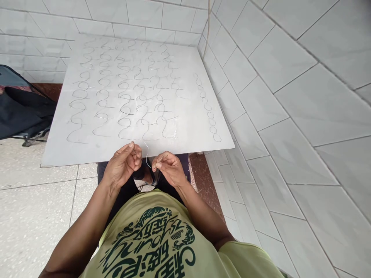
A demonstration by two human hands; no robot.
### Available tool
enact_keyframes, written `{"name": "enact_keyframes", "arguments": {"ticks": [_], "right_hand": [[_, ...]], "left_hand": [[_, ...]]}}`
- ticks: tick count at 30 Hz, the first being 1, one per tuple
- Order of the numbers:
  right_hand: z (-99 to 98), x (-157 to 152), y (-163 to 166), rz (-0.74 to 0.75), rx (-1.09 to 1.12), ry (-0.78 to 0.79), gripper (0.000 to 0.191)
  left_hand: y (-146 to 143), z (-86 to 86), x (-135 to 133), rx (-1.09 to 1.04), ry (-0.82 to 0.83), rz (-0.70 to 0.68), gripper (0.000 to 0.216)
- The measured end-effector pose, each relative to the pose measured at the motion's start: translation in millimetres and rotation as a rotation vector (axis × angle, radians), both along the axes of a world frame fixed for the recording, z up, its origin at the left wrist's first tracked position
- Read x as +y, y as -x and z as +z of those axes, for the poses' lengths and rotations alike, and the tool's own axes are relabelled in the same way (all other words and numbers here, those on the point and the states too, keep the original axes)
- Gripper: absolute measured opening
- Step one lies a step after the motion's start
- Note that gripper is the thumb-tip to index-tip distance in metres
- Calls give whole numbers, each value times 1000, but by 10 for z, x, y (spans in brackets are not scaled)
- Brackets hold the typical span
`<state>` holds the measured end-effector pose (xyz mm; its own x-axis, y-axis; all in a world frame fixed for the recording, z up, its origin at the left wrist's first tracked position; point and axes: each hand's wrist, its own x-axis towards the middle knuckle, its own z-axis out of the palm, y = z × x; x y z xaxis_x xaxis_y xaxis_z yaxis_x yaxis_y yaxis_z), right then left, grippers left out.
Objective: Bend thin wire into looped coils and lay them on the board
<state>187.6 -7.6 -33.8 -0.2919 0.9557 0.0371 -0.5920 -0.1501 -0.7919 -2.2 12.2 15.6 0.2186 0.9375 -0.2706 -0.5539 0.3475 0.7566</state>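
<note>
A thin, pale wire [147,161] hangs in a loose curve between my hands, just past the near edge of the white board. My right hand [169,168] pinches it between thumb and fingers, and a short end pokes up beyond the fingertips. My left hand [123,164] is closed, thumb against the forefinger, with a fine strand showing at its fingertips; where that strand joins the curve is hard to see. On the white board [191,127] lie rows of thin wavy wires [126,104], bent into S-like curves and loops. A separate chain of small loops [207,106] runs along the right.
White tiled walls [278,96] meet behind the board and close in on its right side. At the left stands a folding chair with dark cloth [23,110] on it. Pale speckled floor [37,200] shows below, and a cord [207,31] runs down the corner.
</note>
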Motion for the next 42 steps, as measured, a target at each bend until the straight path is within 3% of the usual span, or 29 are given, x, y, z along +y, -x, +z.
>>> {"name": "enact_keyframes", "arguments": {"ticks": [7, 13, 23, 34, 42], "right_hand": [[-32, 10, -89, 32, -39, 8, 23], [-21, -7, -46, 3, -61, 5, 21], [-83, -26, -10, -8, -49, 35, 21], [-64, -11, -61, -8, -42, 51, 21], [-80, -22, -18, -11, -32, 75, 24]], "left_hand": [[219, 76, 120, 159, -31, -145, 28], [168, 37, 114, 241, -56, -130, 39], [159, -8, 146, 342, -105, -92, 35], [252, 7, 237, 431, -106, -190, 34], [53, 21, 173, 264, -99, -220, 37]]}}
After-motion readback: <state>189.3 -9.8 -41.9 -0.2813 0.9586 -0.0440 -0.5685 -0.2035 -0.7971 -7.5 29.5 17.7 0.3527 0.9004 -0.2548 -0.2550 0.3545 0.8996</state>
